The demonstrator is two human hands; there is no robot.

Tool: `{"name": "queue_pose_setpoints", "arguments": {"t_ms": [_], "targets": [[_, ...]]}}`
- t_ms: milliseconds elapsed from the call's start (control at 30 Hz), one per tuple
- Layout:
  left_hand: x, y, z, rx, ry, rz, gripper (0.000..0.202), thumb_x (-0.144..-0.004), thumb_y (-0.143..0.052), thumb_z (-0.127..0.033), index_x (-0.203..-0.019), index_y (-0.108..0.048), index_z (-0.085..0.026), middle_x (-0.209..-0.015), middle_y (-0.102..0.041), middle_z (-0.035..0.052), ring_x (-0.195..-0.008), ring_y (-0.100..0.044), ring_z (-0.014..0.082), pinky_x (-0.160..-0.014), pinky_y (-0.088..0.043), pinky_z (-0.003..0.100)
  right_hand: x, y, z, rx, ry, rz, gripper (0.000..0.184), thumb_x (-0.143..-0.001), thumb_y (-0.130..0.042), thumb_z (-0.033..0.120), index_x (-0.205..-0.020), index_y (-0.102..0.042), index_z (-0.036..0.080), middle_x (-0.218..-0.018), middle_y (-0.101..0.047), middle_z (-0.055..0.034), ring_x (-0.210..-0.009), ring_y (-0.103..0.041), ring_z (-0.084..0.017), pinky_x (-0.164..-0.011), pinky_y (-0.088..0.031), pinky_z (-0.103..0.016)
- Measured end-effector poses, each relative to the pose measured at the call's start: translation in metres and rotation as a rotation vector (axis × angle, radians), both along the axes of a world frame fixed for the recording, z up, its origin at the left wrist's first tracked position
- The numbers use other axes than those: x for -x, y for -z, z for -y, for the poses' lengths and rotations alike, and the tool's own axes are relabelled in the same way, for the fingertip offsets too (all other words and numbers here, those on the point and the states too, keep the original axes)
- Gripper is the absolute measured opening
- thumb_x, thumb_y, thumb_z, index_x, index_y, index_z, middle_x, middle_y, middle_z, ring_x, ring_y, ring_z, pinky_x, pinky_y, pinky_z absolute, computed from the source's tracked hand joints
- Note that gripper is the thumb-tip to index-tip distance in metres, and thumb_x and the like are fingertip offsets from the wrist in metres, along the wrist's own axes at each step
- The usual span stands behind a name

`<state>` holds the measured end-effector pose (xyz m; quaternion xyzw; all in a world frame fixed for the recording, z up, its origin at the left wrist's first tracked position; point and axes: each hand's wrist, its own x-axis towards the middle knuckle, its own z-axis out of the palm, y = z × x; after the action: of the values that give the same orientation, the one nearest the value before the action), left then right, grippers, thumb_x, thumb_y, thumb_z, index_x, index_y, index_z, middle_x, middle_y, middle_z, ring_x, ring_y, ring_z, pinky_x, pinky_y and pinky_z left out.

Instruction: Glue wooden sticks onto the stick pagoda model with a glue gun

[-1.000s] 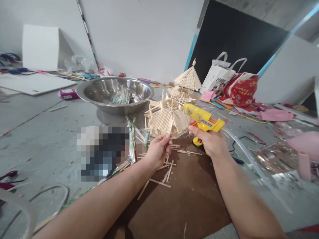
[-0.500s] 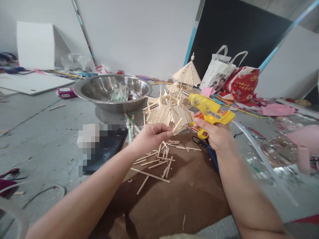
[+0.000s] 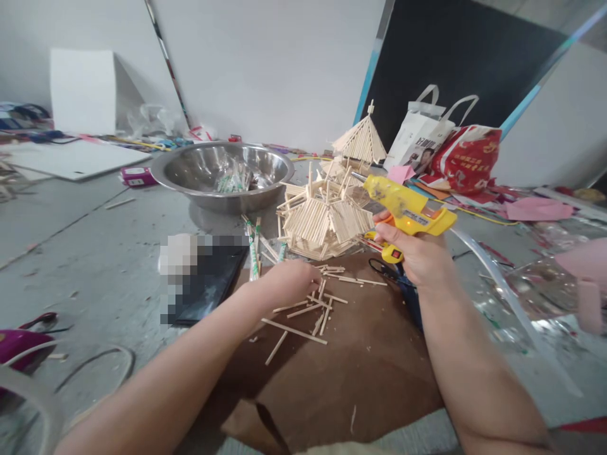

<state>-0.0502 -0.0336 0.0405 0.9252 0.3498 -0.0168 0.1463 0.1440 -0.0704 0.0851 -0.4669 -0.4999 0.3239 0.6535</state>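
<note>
A yellow hot glue gun is gripped in my right hand, its nozzle pointing left beside the model. My left hand is low over loose wooden sticks on a brown board. Its fingers curl down among the sticks; the fingertips are mostly hidden, and I cannot make out what they pinch. Just beyond stands a stick-built model with a slatted, many-sided roof and upright posts. Behind it rises a pointed stick roof with a small finial.
A steel basin holding wrapped sticks stands back left. Nearer lies a dark flat panel, partly blurred out, beside green-printed wrappers. White and red bags lean at back right. A clear tube and plastic scraps lie right.
My left hand has dropped from beside the model to the loose sticks, and the short stick it held no longer shows. My right hand keeps the glue gun. The view has shifted slightly.
</note>
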Motion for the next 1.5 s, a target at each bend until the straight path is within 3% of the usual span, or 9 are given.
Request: {"name": "queue_pose_setpoints", "arguments": {"t_ms": [100,267,367,500,667,900,1100,1367,1500], "targets": [[0.007,0.001,-0.010,-0.089,-0.093,-0.013,0.025,-0.077,-0.037,-0.022,-0.085,-0.061,-0.021,-0.080,-0.064,0.0065,-0.071,-0.057,0.0178,-0.061,-0.040,0.028,0.000,0.001,-0.001,-0.003,0.012,0.018,0.016,-0.057,-0.069,0.022,-0.070,-0.059,0.019,-0.069,-0.059,0.0025,-0.053,-0.053,-0.007,-0.053,-0.047,-0.022],[0.004,0.019,-0.014,-0.131,-0.082,-0.053,0.031,-0.076,-0.036,-0.015,-0.092,-0.061,-0.022,-0.086,-0.063,0.0082,-0.077,-0.058,0.0201,-0.063,-0.041,0.030,0.002,0.003,-0.002,0.021,0.016,0.010,0.017,-0.056,-0.069,0.022,-0.069,-0.059,0.019,-0.069,-0.059,0.0026,-0.053,-0.054,-0.007,-0.053,-0.047,-0.021],[0.000,0.027,-0.012,-0.169,-0.105,-0.019,0.030,-0.078,-0.034,-0.023,-0.091,-0.061,-0.021,-0.084,-0.062,0.0089,-0.075,-0.058,0.0212,-0.062,-0.041,0.031,0.003,0.004,-0.002,0.026,0.011,0.010,0.016,-0.056,-0.069,0.022,-0.069,-0.059,0.019,-0.069,-0.059,0.0025,-0.052,-0.053,-0.007,-0.053,-0.047,-0.021],[-0.001,0.027,-0.012,-0.209,-0.186,0.001,0.033,-0.081,-0.031,-0.033,-0.086,-0.060,-0.017,-0.087,-0.060,0.0102,-0.074,-0.057,0.0215,-0.059,-0.041,0.031,0.003,0.005,-0.002,0.027,0.000,0.016,0.016,-0.057,-0.068,0.022,-0.070,-0.060,0.019,-0.069,-0.059,0.0025,-0.054,-0.054,-0.007,-0.053,-0.047,-0.022],[-0.003,0.027,-0.012,-0.176,-0.253,-0.002,0.029,-0.081,-0.032,-0.029,-0.089,-0.058,-0.019,-0.093,-0.058,0.0089,-0.074,-0.056,0.0172,-0.063,-0.041,0.028,0.003,0.006,-0.003,0.018,0.002,0.012,0.016,-0.056,-0.069,0.021,-0.069,-0.060,0.019,-0.069,-0.059,0.0027,-0.054,-0.054,-0.007,-0.052,-0.046,-0.022],[-0.013,0.032,-0.016,-0.154,-0.322,-0.013,0.029,-0.081,-0.032,-0.023,-0.093,-0.057,-0.018,-0.094,-0.058,0.0111,-0.079,-0.057,0.0203,-0.068,-0.042,0.033,0.004,0.006,-0.002,0.036,-0.019,-0.014,0.015,-0.056,-0.069,0.022,-0.067,-0.060,0.019,-0.069,-0.059,0.0028,-0.057,-0.054,-0.007,-0.055,-0.047,-0.021],[-0.016,0.031,-0.016,-0.178,-0.292,-0.064,0.027,-0.081,-0.035,-0.026,-0.090,-0.058,-0.016,-0.093,-0.058,0.0131,-0.078,-0.059,0.0236,-0.066,-0.043,0.037,0.005,0.007,-0.002,0.046,-0.016,-0.030,0.016,-0.055,-0.070,0.022,-0.068,-0.061,0.019,-0.070,-0.059,0.0029,-0.057,-0.054,-0.007,-0.055,-0.048,-0.021],[-0.021,0.016,-0.003,-0.238,-0.177,-0.176,0.029,-0.076,-0.033,-0.007,-0.084,-0.061,-0.010,-0.089,-0.058,0.0150,-0.083,-0.057,0.0251,-0.067,-0.044,0.035,0.005,0.007,-0.003,0.042,-0.021,-0.007,0.015,-0.056,-0.069,0.023,-0.067,-0.060,0.019,-0.068,-0.058,0.0025,-0.057,-0.054,-0.007,-0.055,-0.047,-0.021],[-0.016,0.018,-0.005,-0.242,-0.199,-0.123,0.028,-0.078,-0.033,-0.013,-0.082,-0.060,-0.011,-0.087,-0.058,0.0150,-0.078,-0.058,0.0250,-0.065,-0.043,0.036,0.005,0.006,-0.002,0.038,-0.021,-0.003,0.016,-0.056,-0.069,0.024,-0.068,-0.060,0.019,-0.069,-0.058,0.0018,-0.059,-0.054,-0.009,-0.056,-0.047,-0.023]]}}
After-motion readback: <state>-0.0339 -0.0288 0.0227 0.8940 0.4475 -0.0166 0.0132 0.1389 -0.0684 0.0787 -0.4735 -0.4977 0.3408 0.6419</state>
